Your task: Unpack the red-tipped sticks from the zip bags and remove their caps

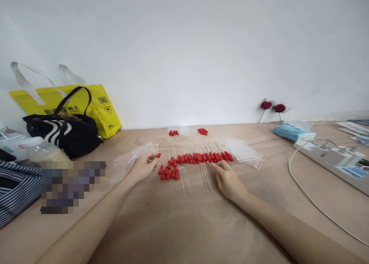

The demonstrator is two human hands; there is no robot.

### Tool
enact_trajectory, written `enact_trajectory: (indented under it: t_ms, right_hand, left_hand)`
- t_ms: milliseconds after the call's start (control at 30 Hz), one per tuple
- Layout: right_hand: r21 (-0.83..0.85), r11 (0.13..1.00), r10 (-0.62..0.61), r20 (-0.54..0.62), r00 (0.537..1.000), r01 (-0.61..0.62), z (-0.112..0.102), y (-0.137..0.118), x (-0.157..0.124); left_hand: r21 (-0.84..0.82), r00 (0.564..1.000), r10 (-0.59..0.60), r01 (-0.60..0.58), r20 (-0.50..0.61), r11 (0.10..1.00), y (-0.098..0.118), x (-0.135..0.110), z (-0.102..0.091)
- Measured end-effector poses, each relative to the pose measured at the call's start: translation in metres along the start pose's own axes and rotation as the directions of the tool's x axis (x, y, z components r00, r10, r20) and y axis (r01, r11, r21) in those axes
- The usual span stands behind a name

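Observation:
My left hand (145,164) is closed in a pinch on a red rubber bulb (158,155), just above the table. My right hand (227,179) is closed, thumb and finger pinched at the upper end of a thin glass tube beside a small group of loose glass tubes (205,176). More loose tubes (185,181) lie to the left. Between the hands stretches a row of droppers (198,157), their red bulbs toward me and glass stems pointing away. Several loose red bulbs (169,174) lie near my left hand.
Clear zip bags (123,162) lie at left, another bag (245,152) at right. Bagged red bulbs (203,131) rest by the wall. A yellow bag (106,110) and black bag (83,137) stand left; tissues (294,132), a power strip (340,164) and its cable are right.

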State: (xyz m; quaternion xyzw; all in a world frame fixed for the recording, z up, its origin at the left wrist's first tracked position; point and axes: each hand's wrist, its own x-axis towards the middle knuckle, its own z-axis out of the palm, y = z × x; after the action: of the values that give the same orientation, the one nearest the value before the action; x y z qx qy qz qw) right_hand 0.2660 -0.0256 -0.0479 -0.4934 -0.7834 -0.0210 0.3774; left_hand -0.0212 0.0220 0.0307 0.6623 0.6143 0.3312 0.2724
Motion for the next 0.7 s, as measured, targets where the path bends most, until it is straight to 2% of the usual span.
enact_trajectory:
  t_ms: [167,500,700]
  right_hand:
    - [0.047,0.998,0.044,0.002,0.999,-0.044,0.001,-0.005,0.0]
    - [0.133,0.99,0.039,0.041,0.998,-0.044,-0.001,-0.018,0.002]
    - [0.16,0.987,-0.006,-0.002,1.0,0.006,0.0,-0.022,0.002]
  left_hand:
    - [0.035,0.997,-0.079,0.08,-0.025,0.996,-0.013,0.005,-0.004]
    - [0.069,0.999,0.023,-0.022,-0.024,0.997,-0.018,0.001,0.02]
    - [0.077,0.998,0.055,-0.054,-0.021,0.996,-0.018,0.0,0.019]
